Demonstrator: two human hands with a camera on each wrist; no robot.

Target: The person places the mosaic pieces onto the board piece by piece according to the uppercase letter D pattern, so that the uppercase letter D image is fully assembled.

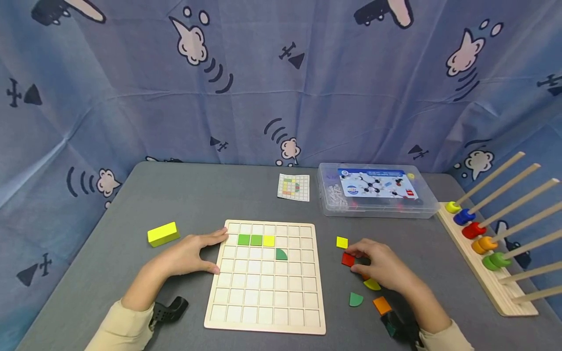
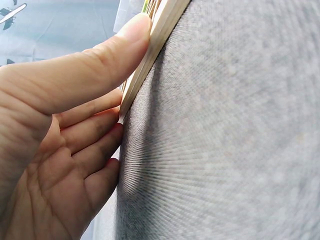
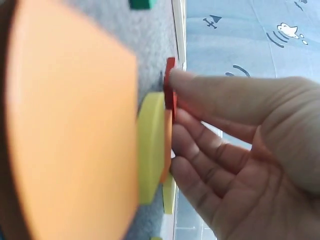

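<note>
My left hand [image 1: 186, 254] rests against the left edge of a wooden grid board [image 1: 266, 282], thumb and fingers spread and fairly straight. In the left wrist view the thumb touches the board's side. Set in the grid are two green squares, a yellow square [image 1: 269, 241] and a green quarter-circle [image 1: 281, 254]. Right of the board, my right hand [image 1: 383, 265] pinches a red square tile [image 1: 348, 259] between thumb and fingers. Close to it lie a yellow square [image 1: 342, 242], a yellow rounded piece [image 1: 372, 284], a green quarter-circle [image 1: 356, 299] and an orange square [image 1: 382, 305]. Another orange piece is partly hidden under the hand.
A printed pattern card [image 1: 293, 187] lies behind the board, beside a clear plastic case [image 1: 373, 207]. On the right stands a wooden peg rack [image 1: 509, 297] with coloured rings. A yellow block [image 1: 163, 234] sits left of the board. A patterned curtain [image 1: 246, 97] hangs behind.
</note>
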